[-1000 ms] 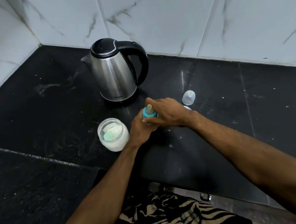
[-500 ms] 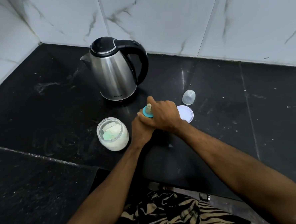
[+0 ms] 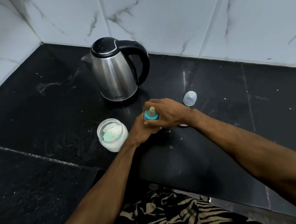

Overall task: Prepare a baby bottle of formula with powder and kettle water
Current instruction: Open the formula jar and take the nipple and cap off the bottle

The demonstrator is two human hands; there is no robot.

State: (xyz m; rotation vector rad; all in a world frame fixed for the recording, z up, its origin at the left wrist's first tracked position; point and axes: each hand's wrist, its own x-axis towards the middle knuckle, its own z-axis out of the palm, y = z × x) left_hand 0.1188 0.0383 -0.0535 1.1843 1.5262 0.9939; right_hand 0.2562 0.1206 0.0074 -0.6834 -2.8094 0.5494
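- Head view: I have the baby bottle [image 3: 151,116] standing on the black desk [image 3: 211,90], in the middle, near the front of the kettle [image 3: 117,70] and just right of the open powder jar [image 3: 112,134].
- My left hand [image 3: 139,129] is closed around the body of the bottle from the near-left side; its fingers are wrapped tight, so the body is almost fully hidden.
- My right hand [image 3: 166,113] comes from the right, and its fingers are curled shut on the blue collar, with the teat showing between them.
- The long axis of the bottle is upright, and the teat points up, leaning slightly toward the far side.
- I judge that the task is late: the teat and collar are already on the bottle, so powder and water are probably inside, but I cannot see the content.
- Still left, as I judge: finish tightening the collar, mix, and put on the clear cap [image 3: 189,98], which lies on the desk to the far right, apart from my hands.
- The jar has no lid on it, and a green scoop lies inside.
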